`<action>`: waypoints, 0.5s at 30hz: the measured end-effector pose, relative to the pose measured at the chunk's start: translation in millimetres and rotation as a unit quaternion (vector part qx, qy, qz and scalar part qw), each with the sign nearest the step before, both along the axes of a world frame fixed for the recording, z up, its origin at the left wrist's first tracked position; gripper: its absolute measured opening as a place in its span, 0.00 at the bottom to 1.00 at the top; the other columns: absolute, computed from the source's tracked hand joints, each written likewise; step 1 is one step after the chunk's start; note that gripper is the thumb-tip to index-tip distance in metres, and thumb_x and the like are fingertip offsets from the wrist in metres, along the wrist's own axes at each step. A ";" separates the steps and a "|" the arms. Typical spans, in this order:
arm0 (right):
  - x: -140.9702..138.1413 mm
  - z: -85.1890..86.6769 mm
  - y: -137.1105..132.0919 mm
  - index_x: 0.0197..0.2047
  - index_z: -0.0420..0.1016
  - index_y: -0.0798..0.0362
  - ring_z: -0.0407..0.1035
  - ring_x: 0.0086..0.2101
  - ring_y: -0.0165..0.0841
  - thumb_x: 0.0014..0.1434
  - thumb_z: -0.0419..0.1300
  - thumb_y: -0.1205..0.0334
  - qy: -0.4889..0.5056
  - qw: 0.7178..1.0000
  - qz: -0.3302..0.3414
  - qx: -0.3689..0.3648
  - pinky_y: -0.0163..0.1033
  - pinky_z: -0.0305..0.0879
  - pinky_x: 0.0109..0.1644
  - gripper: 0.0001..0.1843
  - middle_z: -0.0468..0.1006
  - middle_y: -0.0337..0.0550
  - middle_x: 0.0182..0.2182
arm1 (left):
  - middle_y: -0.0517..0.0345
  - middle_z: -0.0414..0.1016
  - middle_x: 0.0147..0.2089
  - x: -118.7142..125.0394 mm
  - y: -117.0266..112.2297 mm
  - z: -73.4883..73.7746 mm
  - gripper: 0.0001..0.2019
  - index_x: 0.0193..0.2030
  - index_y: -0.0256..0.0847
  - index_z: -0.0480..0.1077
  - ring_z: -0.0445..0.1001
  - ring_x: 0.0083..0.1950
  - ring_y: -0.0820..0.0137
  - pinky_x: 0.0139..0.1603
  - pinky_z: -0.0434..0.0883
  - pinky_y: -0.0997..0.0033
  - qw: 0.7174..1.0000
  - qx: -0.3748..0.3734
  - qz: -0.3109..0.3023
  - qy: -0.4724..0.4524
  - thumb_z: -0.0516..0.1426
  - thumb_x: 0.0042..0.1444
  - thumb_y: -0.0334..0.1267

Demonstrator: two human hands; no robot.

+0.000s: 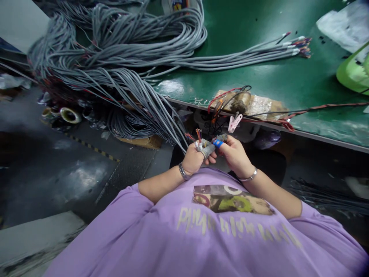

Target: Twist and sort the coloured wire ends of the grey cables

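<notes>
Your left hand is gripping grey cable ends, fingers closed around them, with coloured wires poking up at its twelve o'clock. Your right hand is sitting just beside it at three o'clock, its thumb and forefinger closing in a pinch; whether a wire is lying between them, I cannot tell. From your hands, the big grey cable bundle is sprawling between ten and eleven o'clock on the green table, and a pink clothespin is hanging near one o'clock.
</notes>
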State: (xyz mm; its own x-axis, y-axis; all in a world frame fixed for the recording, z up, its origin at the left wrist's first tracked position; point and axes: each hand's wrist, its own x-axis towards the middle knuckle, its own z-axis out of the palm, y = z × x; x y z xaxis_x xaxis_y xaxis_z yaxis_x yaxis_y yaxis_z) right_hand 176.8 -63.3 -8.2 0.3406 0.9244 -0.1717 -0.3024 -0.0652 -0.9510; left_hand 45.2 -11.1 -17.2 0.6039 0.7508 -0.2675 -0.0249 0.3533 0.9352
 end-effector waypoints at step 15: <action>-0.3 -2.7 5.7 0.30 0.70 0.52 0.58 0.20 0.23 0.51 0.69 0.53 0.035 0.998 -0.019 -0.046 0.30 0.57 0.24 0.15 0.67 0.31 0.20 | 0.64 0.72 0.21 7.3 13.9 12.2 0.17 0.29 0.38 0.65 0.69 0.17 0.78 0.14 0.57 0.80 0.998 -0.024 0.058 0.013 0.67 0.50 0.47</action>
